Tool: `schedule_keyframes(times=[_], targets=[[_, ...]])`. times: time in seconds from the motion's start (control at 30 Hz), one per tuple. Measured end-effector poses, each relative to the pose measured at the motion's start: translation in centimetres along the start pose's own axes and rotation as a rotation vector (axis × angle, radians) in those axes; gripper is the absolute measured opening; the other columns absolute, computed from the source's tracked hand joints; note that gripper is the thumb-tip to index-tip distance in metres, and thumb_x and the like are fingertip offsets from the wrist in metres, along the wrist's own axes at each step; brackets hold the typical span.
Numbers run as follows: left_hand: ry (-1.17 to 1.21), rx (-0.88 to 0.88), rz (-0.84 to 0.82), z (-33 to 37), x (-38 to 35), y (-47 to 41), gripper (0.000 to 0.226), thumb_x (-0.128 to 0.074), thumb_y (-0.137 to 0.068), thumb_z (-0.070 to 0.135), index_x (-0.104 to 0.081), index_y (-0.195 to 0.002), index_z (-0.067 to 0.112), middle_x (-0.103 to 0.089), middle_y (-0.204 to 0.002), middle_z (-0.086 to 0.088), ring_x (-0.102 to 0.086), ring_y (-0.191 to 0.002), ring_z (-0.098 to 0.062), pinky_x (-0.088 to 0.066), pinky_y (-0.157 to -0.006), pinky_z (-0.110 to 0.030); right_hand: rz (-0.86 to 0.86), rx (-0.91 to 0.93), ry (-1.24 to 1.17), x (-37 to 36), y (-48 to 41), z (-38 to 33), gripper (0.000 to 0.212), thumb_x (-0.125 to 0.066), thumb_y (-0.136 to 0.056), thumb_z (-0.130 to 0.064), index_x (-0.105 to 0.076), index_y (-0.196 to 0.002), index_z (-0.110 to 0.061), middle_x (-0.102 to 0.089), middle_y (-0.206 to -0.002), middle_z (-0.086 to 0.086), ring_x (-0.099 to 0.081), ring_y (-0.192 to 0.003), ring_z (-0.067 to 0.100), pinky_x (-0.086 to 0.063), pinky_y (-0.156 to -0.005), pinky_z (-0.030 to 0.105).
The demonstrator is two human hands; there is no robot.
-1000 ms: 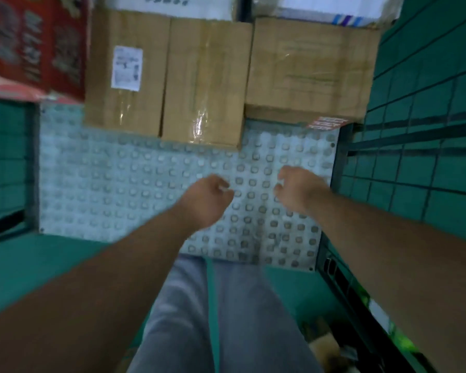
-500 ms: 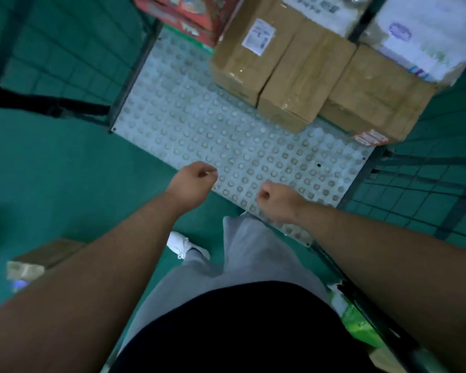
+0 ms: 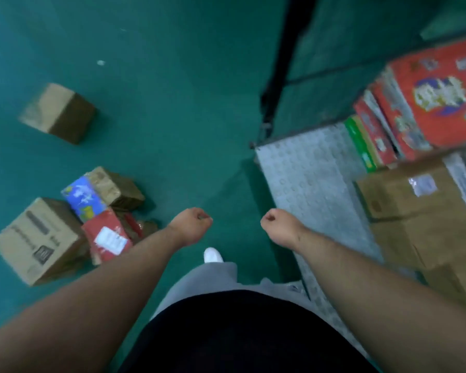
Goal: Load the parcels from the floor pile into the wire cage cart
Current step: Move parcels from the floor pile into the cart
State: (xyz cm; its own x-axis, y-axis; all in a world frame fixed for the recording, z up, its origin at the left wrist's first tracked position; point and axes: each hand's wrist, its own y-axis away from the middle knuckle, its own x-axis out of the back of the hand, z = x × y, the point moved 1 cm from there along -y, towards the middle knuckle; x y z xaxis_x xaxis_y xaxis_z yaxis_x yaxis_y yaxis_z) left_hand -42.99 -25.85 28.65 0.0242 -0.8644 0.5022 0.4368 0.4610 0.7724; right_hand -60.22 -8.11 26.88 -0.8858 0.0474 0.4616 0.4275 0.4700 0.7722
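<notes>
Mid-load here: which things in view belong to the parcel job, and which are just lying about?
Job: piled large cardboard box, blue parcel, red labelled parcel, taped brown parcel; lone brown box apart; cart floor holding red printed box, brown carton; left hand, right hand, empty.
Lying about: white speck on green floor.

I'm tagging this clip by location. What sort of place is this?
Probably a parcel depot or warehouse: taped cardboard parcels lie heaped on a bare green floor, and beside them stands a wire cage cart with a studded base, stacked with boxes.
</notes>
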Motion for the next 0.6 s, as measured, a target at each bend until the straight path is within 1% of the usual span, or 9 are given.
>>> schedule_keyframes(times=[0.03,0.1,0.13,0.2,0.3,0.37,0.47,0.5,0.6], targets=[[0.048,0.02,0.048,-2.1,2.5,0.3,0.027,-0.056,-0.101,0.031,-0.071,-0.111,0.011,-0.073,-0.108,-0.006,-0.065,-0.091,-0.022,-0.048,-0.079,-0.027,-0.041,0.032,0.029,-1.2,-0.3,-3.1,0.02,-0.049,-0.097,-0.031,-0.063,-0.095,-0.016,-0.069,-0.09,0.005,-0.059,-0.073,0.018,-0.047,-0.066,0.029],[0.185,0.102,0.165,-7.0,7.8,1.6,0.025,-0.056,-0.101,0.027,-0.071,-0.11,0.008,-0.07,-0.091,-0.007,-0.063,-0.075,-0.024,-0.049,-0.071,-0.029,-0.127,0.124,0.161,-3.9,-0.8,-10.0,0.023,-0.049,-0.097,-0.033,-0.065,-0.1,-0.016,-0.07,-0.089,0.001,-0.06,-0.071,0.017,-0.048,-0.063,0.027],[0.228,0.123,0.198,-7.8,8.7,1.8,0.024,-0.055,-0.1,0.025,-0.07,-0.11,0.008,-0.067,-0.085,-0.007,-0.061,-0.069,-0.024,-0.049,-0.068,-0.029,-0.153,0.143,0.206,-4.2,-0.8,-11.2,0.022,-0.049,-0.096,-0.034,-0.065,-0.099,-0.018,-0.07,-0.089,-0.001,-0.063,-0.071,0.017,-0.051,-0.064,0.028],[0.325,0.196,0.304,-10.8,11.5,2.6,0.022,-0.054,-0.099,0.025,-0.07,-0.108,0.012,-0.071,-0.089,-0.008,-0.064,-0.07,-0.025,-0.052,-0.064,-0.029,-0.205,0.222,0.338,-5.3,-1.5,-15.4,0.022,-0.048,-0.094,-0.035,-0.065,-0.097,-0.021,-0.071,-0.091,-0.004,-0.068,-0.079,0.018,-0.058,-0.075,0.034],[0.475,0.318,0.401,-14.6,14.2,3.2,0.017,-0.054,-0.097,0.024,-0.068,-0.102,0.016,-0.072,-0.097,-0.01,-0.061,-0.068,-0.022,-0.044,-0.049,-0.022,-0.239,0.302,0.498,-6.0,-3.3,-21.7,0.021,-0.049,-0.094,-0.034,-0.065,-0.096,-0.022,-0.071,-0.094,-0.006,-0.068,-0.089,0.017,-0.057,-0.086,0.037],[0.545,0.377,0.427,-16.2,15.2,3.1,0.017,-0.055,-0.096,0.024,-0.068,-0.101,0.013,-0.072,-0.096,-0.01,-0.061,-0.07,-0.021,-0.045,-0.052,-0.023,-0.253,0.342,0.56,-6.2,-4.7,-25.2,0.021,-0.048,-0.095,-0.034,-0.065,-0.098,-0.022,-0.07,-0.097,-0.006,-0.066,-0.093,0.017,-0.056,-0.089,0.039],[0.616,0.438,0.419,-17.7,16.3,2.2,0.02,-0.057,-0.095,0.027,-0.068,-0.101,0.012,-0.071,-0.098,-0.007,-0.065,-0.083,-0.022,-0.053,-0.071,-0.028,-0.292,0.379,0.665,-6.1,-7.5,-29.3,0.021,-0.047,-0.096,-0.032,-0.065,-0.101,-0.022,-0.069,-0.102,-0.007,-0.065,-0.097,0.017,-0.055,-0.09,0.037],[0.643,0.461,0.411,-18.0,16.7,1.7,0.019,-0.056,-0.095,0.026,-0.068,-0.099,0.012,-0.07,-0.096,-0.007,-0.066,-0.084,-0.023,-0.054,-0.073,-0.029,-0.304,0.391,0.698,-5.9,-8.6,-30.8,0.021,-0.047,-0.096,-0.032,-0.065,-0.101,-0.023,-0.069,-0.102,-0.008,-0.065,-0.096,0.016,-0.055,-0.088,0.036],[0.684,0.505,0.418,-18.0,19.1,-0.1,0.02,-0.052,-0.096,0.019,-0.061,-0.081,0.013,-0.065,-0.082,-0.005,-0.061,-0.071,-0.024,-0.048,-0.063,-0.028,-0.341,0.439,0.754,-5.2,-12.6,-35.8,0.021,-0.047,-0.096,-0.03,-0.066,-0.104,-0.024,-0.068,-0.104,-0.01,-0.063,-0.098,0.013,-0.053,-0.086,0.03]])
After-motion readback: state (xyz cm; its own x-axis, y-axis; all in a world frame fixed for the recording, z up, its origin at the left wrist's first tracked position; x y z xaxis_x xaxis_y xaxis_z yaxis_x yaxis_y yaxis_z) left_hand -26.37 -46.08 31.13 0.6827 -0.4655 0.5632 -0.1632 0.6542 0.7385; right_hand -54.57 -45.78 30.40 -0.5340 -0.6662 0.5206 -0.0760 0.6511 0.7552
